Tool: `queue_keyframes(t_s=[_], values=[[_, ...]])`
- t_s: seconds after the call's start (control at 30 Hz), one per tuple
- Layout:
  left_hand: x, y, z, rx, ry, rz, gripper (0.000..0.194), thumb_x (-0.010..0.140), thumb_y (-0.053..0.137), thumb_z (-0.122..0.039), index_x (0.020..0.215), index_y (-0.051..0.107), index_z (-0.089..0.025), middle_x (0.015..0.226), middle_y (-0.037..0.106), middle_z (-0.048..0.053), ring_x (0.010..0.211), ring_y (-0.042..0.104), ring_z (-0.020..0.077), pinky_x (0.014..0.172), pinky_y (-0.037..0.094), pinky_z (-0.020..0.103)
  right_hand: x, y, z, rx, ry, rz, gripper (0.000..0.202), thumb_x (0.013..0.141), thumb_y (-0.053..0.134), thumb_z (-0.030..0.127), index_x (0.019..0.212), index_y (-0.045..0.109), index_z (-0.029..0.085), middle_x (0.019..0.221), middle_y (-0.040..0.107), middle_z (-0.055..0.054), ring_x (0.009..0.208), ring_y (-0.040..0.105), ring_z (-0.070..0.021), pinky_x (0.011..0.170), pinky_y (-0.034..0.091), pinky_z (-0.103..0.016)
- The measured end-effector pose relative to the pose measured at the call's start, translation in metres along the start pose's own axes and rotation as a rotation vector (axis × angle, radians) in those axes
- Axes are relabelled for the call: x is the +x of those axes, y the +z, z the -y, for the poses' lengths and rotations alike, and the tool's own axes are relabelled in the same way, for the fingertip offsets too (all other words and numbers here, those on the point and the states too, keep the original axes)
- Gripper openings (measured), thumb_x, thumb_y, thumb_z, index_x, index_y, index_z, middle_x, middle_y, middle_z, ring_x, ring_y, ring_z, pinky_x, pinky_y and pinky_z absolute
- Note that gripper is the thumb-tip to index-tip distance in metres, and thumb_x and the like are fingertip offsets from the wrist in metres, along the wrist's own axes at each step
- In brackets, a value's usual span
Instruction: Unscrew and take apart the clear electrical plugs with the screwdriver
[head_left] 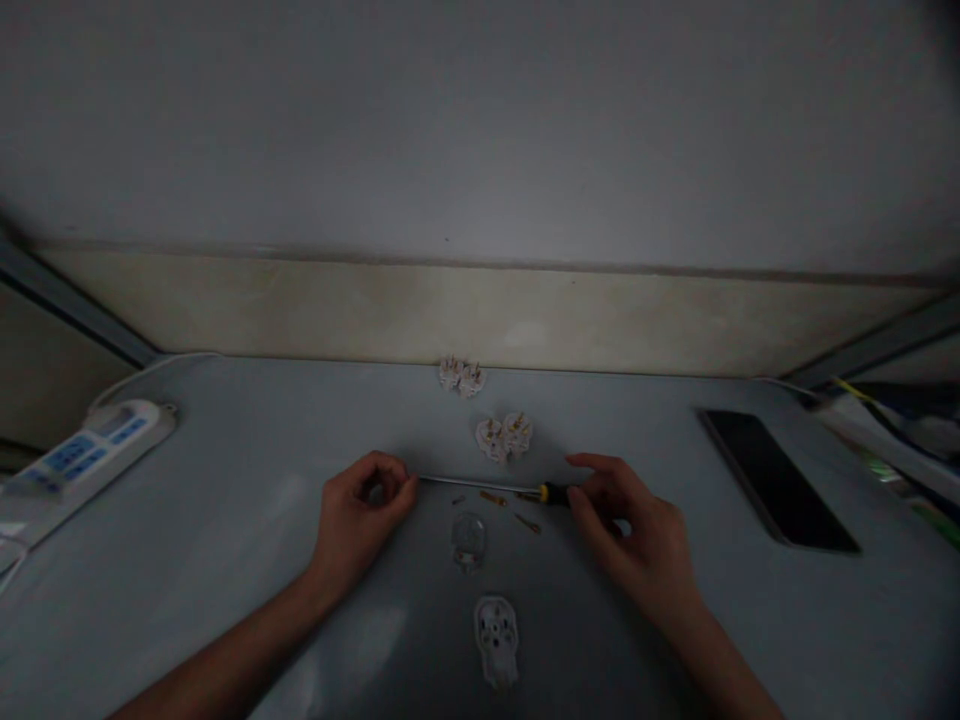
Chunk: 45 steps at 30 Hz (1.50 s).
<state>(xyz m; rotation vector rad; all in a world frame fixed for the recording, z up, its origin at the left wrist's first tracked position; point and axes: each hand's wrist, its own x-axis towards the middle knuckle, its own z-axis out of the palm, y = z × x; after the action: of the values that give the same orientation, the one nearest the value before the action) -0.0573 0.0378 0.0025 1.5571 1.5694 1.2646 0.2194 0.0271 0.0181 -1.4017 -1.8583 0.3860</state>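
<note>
A screwdriver (480,484) with a long metal shaft and a black and yellow handle lies level between my two hands. Thumb and fingertips of my left hand (367,505) are pinched at the shaft's tip. At the handle, my right hand (634,525) has its thumb and curled fingers on the grip, with the index finger raised. Just below the shaft lie brass-coloured strips (528,524) and a small dark screw (458,499). Nearer to me are a clear plastic cover (469,542) and a white plug housing (496,640) with holes.
Beyond the screwdriver sit white plug parts with brass pieces (504,437), and more such parts (461,376) by the wall. A white power strip (82,455) lies at left. A dark phone (776,480) rests at right beside a pile of papers and packets (892,455).
</note>
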Motion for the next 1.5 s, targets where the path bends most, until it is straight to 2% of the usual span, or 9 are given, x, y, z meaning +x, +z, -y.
queue_keyframes(t_s=[0.3, 0.43, 0.53, 0.77, 0.87, 1.0, 1.17, 1.33, 1.5], values=[[-0.001, 0.002, 0.001, 0.055, -0.015, 0.082, 0.033, 0.077, 0.06, -0.03, 0.052, 0.041, -0.021, 0.05, 0.038, -0.007, 0.046, 0.036, 0.0087, 0.046, 0.031, 0.02, 0.002, -0.004, 0.0, -0.062, -0.079, 0.008, 0.009, 0.09, 0.055, 0.02, 0.098, 0.06, 0.019, 0.061, 0.058, 0.005, 0.046, 0.051, -0.0061, 0.046, 0.043, -0.017], [-0.002, 0.001, -0.001, 0.063, -0.013, 0.099, 0.036, 0.08, 0.057, -0.032, 0.053, 0.036, -0.022, 0.05, 0.031, -0.008, 0.045, 0.031, 0.0085, 0.044, 0.026, 0.02, 0.005, -0.002, 0.001, -0.131, -0.265, -0.008, 0.007, 0.088, 0.057, 0.015, 0.087, 0.064, 0.016, 0.077, 0.059, -0.005, 0.072, 0.056, -0.0141, 0.062, 0.048, -0.026], [-0.002, 0.0, -0.001, 0.067, -0.006, 0.105, 0.037, 0.083, 0.056, -0.035, 0.054, 0.036, -0.022, 0.051, 0.031, -0.008, 0.046, 0.03, 0.0089, 0.045, 0.026, 0.02, 0.004, 0.005, -0.001, -0.244, -0.34, 0.052, 0.006, 0.084, 0.062, 0.017, 0.085, 0.068, 0.015, 0.086, 0.055, -0.01, 0.082, 0.05, -0.0191, 0.066, 0.046, -0.031], [-0.005, 0.0, -0.002, 0.059, 0.029, 0.124, 0.038, 0.09, 0.052, -0.036, 0.058, 0.038, -0.022, 0.053, 0.032, -0.008, 0.048, 0.033, 0.0104, 0.047, 0.027, 0.022, -0.004, 0.018, -0.003, -0.282, -0.33, 0.14, 0.01, 0.085, 0.061, 0.014, 0.086, 0.07, 0.017, 0.087, 0.053, -0.008, 0.083, 0.044, -0.0193, 0.072, 0.041, -0.034], [-0.008, 0.0, -0.002, 0.034, 0.094, 0.081, 0.031, 0.096, 0.045, -0.031, 0.067, 0.039, -0.022, 0.06, 0.037, -0.007, 0.053, 0.037, 0.0121, 0.051, 0.032, 0.023, -0.004, 0.015, -0.002, -0.329, -0.309, 0.159, 0.004, 0.08, 0.067, 0.02, 0.082, 0.069, 0.017, 0.088, 0.053, -0.008, 0.084, 0.044, -0.0209, 0.072, 0.039, -0.035], [-0.01, 0.003, -0.003, -0.02, 0.193, 0.081, 0.019, 0.099, 0.037, -0.021, 0.08, 0.04, -0.023, 0.074, 0.044, -0.003, 0.064, 0.043, 0.0144, 0.06, 0.039, 0.025, -0.004, 0.013, -0.001, -0.407, -0.283, 0.195, 0.011, 0.072, 0.074, 0.023, 0.078, 0.066, 0.018, 0.089, 0.055, -0.008, 0.086, 0.046, -0.0234, 0.073, 0.037, -0.038], [-0.013, 0.003, -0.005, 0.05, 0.202, 0.326, 0.004, 0.093, 0.045, -0.019, 0.096, 0.046, -0.022, 0.082, 0.051, 0.0, 0.069, 0.049, 0.0166, 0.063, 0.042, 0.028, -0.005, 0.015, -0.001, -0.398, -0.284, 0.22, 0.01, 0.074, 0.072, 0.015, 0.076, 0.063, 0.018, 0.089, 0.056, -0.007, 0.085, 0.048, -0.0238, 0.072, 0.038, -0.039], [-0.015, 0.0, -0.01, 0.228, 0.305, 0.628, 0.034, 0.073, 0.065, -0.016, 0.104, 0.052, -0.021, 0.089, 0.06, 0.002, 0.077, 0.058, 0.0209, 0.069, 0.047, 0.033, -0.002, 0.013, -0.002, -0.116, -0.289, 0.193, 0.009, 0.083, 0.061, 0.009, 0.083, 0.06, 0.018, 0.089, 0.061, -0.005, 0.086, 0.055, -0.0179, 0.075, 0.049, -0.033], [-0.019, 0.003, -0.011, 0.291, 0.34, 0.683, 0.053, 0.066, 0.072, -0.017, 0.116, 0.055, -0.019, 0.107, 0.062, 0.009, 0.097, 0.061, 0.0286, 0.084, 0.051, 0.042, -0.003, 0.013, 0.0, 0.001, -0.209, 0.129, 0.013, 0.085, 0.062, 0.009, 0.09, 0.061, 0.02, 0.081, 0.066, 0.002, 0.072, 0.064, -0.0104, 0.066, 0.052, -0.022]])
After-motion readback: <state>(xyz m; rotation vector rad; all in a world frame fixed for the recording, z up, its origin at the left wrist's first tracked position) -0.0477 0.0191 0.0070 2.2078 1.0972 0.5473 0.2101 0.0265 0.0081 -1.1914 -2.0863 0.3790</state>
